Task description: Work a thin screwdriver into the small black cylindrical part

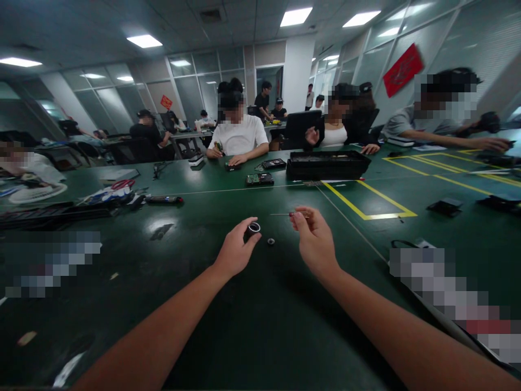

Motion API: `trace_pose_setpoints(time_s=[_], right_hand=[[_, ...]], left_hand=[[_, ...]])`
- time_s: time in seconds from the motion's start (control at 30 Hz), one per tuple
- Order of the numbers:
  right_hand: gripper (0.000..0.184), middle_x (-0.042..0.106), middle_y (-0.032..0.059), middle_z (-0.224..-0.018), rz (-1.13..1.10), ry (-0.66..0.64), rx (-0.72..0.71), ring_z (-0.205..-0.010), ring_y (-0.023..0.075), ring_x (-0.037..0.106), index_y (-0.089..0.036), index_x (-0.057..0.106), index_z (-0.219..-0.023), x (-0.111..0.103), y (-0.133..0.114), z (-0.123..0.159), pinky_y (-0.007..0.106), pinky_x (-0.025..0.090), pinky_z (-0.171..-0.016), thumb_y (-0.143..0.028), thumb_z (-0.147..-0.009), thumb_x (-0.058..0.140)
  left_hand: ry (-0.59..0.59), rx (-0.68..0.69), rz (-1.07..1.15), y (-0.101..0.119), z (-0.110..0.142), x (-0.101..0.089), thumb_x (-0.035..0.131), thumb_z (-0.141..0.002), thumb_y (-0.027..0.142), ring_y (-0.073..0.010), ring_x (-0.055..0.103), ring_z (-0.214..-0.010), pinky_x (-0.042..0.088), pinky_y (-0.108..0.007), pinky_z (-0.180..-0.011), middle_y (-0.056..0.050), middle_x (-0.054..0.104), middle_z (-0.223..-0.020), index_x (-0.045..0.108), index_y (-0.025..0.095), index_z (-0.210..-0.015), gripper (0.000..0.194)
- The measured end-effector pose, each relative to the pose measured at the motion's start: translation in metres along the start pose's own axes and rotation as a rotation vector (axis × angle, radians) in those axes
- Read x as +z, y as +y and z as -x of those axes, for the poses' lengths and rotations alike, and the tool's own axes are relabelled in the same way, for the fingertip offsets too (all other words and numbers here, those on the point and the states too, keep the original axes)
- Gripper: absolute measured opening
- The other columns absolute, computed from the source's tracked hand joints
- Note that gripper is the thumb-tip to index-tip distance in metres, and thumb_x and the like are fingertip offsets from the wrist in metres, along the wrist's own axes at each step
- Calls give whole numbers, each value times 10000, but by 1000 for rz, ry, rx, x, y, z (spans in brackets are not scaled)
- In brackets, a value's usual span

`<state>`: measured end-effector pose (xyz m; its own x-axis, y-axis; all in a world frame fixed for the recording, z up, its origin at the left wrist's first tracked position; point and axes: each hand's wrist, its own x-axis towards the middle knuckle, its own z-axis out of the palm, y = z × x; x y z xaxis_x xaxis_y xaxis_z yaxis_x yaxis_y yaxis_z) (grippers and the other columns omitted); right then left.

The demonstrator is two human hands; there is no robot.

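Observation:
My left hand (236, 247) is closed around a short black cylinder with a pale ring at its open end (253, 228), which looks like a lens barrel. A thin screwdriver (280, 214) is pinched in my right hand (315, 239), its metal shaft pointing left toward the cylinder, with a gap between them. Fingers cover most of the reddish handle. On the green table (244, 336), between and just below my hands, lies a small round dark part (271, 241). Neither hand touches it.
A long black bin (328, 165) stands beyond my hands, with a circuard-bearing device (259, 179) beside it. At left lie a dark pen-like tool (165, 200) and red-handled scissors (122, 184). Yellow tape (386, 216) marks the right side. Co-workers sit across the table, one in a white shirt (240, 136).

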<state>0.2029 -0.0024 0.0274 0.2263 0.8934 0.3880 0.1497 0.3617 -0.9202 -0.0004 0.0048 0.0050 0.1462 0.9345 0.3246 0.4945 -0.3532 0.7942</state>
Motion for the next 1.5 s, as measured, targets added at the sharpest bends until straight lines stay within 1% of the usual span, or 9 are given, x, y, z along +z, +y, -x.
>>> trace_pose_setpoints(time_s=[0.2, 0.3, 0.43, 0.67, 0.93, 1.03, 1.2, 1.4, 1.5], right_hand=[[334, 705, 91, -1097, 63, -58, -56, -970, 236, 659, -219, 625, -1205, -1, 1, 1, 408, 514, -853, -416, -942, 561], [317, 706, 89, -1087, 64, -64, -64, -967, 236, 662, -220, 628, -1187, 0, 2, 1, 416, 511, -870, -414, -948, 554], [292, 704, 80, -1074, 47, -51, -64, -978, 235, 661, -230, 628, -1152, 0, 4, 0, 423, 505, -894, -425, -950, 547], [281, 702, 75, -1039, 43, -43, -62, -958, 236, 662, -236, 624, -1127, 0, 5, 0, 406, 506, -860, -433, -945, 537], [282, 697, 70, -1053, 34, -52, -67, -974, 232, 656, -236, 626, -1130, -1, 7, -1, 400, 498, -871, -433, -949, 538], [286, 694, 72, -1051, 44, -54, -56, -973, 232, 651, -231, 624, -1131, -1, 5, 0, 398, 493, -870, -436, -951, 539], [293, 694, 69, -1018, 46, -65, -42, -952, 230, 652, -225, 630, -1128, -1, 6, -1, 392, 493, -855, -439, -950, 540], [287, 699, 64, -1037, 54, -81, -43, -951, 230, 656, -242, 647, -1114, 1, 9, 0, 391, 499, -849, -453, -947, 547], [280, 700, 58, -1029, 48, -90, -50, -950, 230, 656, -249, 650, -1109, 2, 11, 0, 391, 499, -848, -453, -948, 545]], left_hand=[[-42, -147, 373, 7, -4, -3, 532, -930, 400, -163, 600, -749, 498, -293, -697, -31, 628, -879, 541, 202, -1149, 295], [-100, -161, 154, 21, -6, -5, 605, -887, 480, -169, 568, -680, 452, -288, -626, -2, 595, -751, 591, 205, -1005, 300], [-225, -16, -190, 31, -13, -1, 627, -875, 388, -220, 614, -844, 478, -333, -750, -51, 667, -911, 667, 208, -901, 187], [-337, 63, -548, 19, -27, 26, 626, -879, 332, -297, 647, -876, 506, -378, -747, -125, 657, -979, 710, 198, -1092, 266], [-398, 90, -630, 23, -26, 28, 597, -889, 256, -316, 656, -850, 496, -393, -738, -140, 662, -905, 700, 144, -968, 172], [-401, 41, -495, 21, -24, 13, 586, -899, 308, -262, 657, -810, 482, -350, -713, -99, 678, -877, 693, 170, -938, 179], [-343, -314, 35, 7, -18, -30, 555, -878, 352, -137, 582, -609, 430, -243, -552, -49, 668, -864, 671, 169, -1059, 282], [163, -610, 685, -4, 13, -113, 589, -823, 240, -128, 512, -601, 413, -220, -489, -41, 558, -775, 644, 126, -904, 151], [426, -599, 843, -8, 37, -160, 542, -802, 136, -117, 463, -580, 413, -201, -490, -26, 514, -727, 589, 135, -842, 61]])
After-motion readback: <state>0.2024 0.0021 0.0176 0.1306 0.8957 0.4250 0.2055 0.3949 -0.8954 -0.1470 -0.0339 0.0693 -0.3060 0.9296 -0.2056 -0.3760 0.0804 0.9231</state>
